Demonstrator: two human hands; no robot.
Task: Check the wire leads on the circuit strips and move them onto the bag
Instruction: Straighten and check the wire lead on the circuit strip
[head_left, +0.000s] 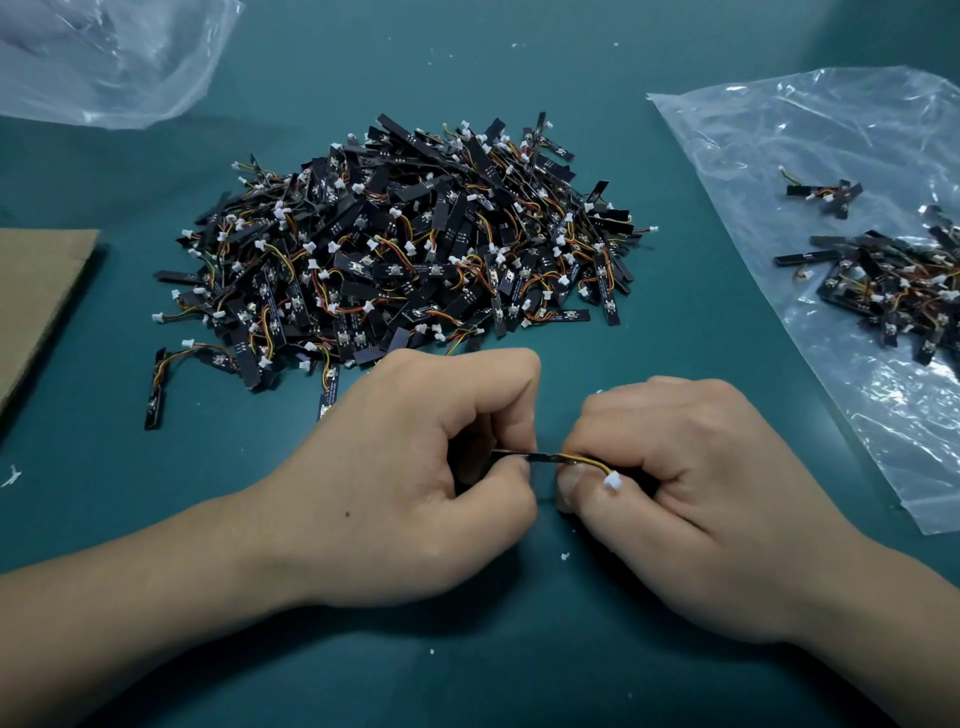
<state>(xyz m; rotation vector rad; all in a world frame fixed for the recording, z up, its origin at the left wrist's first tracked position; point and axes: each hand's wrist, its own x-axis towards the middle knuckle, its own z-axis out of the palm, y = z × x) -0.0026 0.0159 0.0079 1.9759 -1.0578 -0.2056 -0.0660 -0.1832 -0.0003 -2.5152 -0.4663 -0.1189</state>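
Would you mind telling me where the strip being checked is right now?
In the head view, the strip is low and centre, pinched between the left hand and right hand, just nearer than the big pile.

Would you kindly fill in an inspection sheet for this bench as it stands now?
Surface: teal mat, scattered white crumbs.
Job's things: large heap of circuit strips at centre; one held strip between the hands; smaller batch lying on the clear bag at right.
Clutter: second clear bag at far left; cardboard sheet at left edge.
Grippers: left hand pinches the held strip's board end; right hand pinches its wire leads near the white connector.
Cables: only the strips' short coloured leads.
Surroundings: nothing seen.
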